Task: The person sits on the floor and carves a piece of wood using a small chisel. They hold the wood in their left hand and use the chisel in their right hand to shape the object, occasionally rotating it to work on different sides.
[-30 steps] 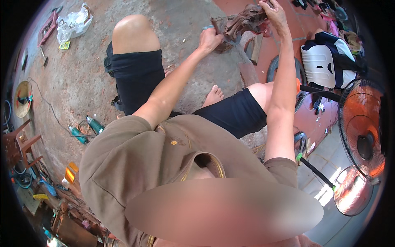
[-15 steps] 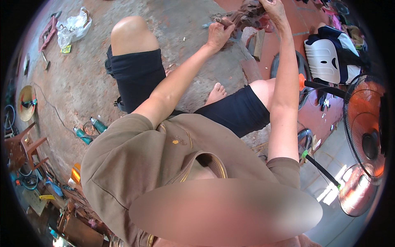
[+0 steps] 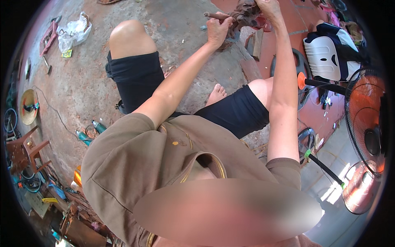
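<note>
At the top of the head view, my left hand (image 3: 218, 32) is closed round a brown stick (image 3: 214, 16) with a blunt round end that points left. The stick's other end runs up to a dark brown, knobbly carved piece (image 3: 245, 12); whether the two join I cannot tell. My right hand (image 3: 270, 11) is at the upper edge, just right of the carved piece. Its fingers are bent and closed, partly cut off by the frame, so what they grip is hidden. A wooden block (image 3: 255, 43) stands below the carved piece, beside a reddish object (image 3: 263, 23).
Left on the concrete floor lie a clear plastic bag (image 3: 74, 33), a hammer (image 3: 47, 65), a straw hat (image 3: 28, 107) and green power tools (image 3: 98, 126). Right are a white plastic chair back (image 3: 323, 57) and two fans (image 3: 366, 123). A wooden chair (image 3: 24, 150) stands far left.
My left hand has shifted slightly left and up, and more of the stick shows beyond it. My right hand has moved slightly left, staying by the carved piece.
</note>
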Demonstrator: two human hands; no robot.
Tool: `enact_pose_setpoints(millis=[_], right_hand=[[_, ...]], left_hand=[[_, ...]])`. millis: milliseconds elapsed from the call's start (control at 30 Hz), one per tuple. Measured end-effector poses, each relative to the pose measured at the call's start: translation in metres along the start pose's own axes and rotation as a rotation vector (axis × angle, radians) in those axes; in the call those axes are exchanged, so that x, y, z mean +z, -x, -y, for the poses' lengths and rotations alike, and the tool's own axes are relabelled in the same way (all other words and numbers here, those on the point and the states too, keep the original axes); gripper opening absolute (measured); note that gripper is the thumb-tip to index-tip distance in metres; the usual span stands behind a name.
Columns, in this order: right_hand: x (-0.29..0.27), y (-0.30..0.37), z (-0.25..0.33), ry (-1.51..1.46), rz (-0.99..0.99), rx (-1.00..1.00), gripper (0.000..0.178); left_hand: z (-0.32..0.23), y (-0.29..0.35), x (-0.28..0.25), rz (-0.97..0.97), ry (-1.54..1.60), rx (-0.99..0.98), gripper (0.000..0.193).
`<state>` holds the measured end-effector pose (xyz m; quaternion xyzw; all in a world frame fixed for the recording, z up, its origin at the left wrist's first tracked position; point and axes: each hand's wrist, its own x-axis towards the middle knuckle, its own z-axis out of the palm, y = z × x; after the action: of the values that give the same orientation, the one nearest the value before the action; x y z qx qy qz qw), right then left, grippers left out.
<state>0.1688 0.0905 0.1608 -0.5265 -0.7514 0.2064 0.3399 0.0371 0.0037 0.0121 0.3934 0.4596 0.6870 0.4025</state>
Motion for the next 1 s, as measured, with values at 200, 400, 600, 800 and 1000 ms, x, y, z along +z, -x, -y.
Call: enact_pose_setpoints(millis=[200,400,600,800,1000], right_hand=[[0.008,-0.002,0.004,-0.023,-0.063,-0.008,0.019],[0.006,0.005,0.011,0.052,-0.110,0.034,0.020],[0.019,-0.002,0.008,0.174,-0.271,0.061,0.019],[0.023,-0.006,-0.003,0.209,-0.318,0.005,0.019],[0.021,-0.010,-0.003,0.190,-0.328,-0.001,0.021]], left_hand=[[0.014,0.016,-0.028,0.151,-0.511,0.120,0.014],[-0.007,-0.002,-0.034,0.163,-0.336,-0.096,0.014],[0.003,-0.008,-0.024,0.086,-0.296,0.089,0.016],[0.012,0.008,-0.035,0.178,-0.450,0.182,0.015],[0.010,0.025,-0.048,0.198,-0.465,0.064,0.018]])
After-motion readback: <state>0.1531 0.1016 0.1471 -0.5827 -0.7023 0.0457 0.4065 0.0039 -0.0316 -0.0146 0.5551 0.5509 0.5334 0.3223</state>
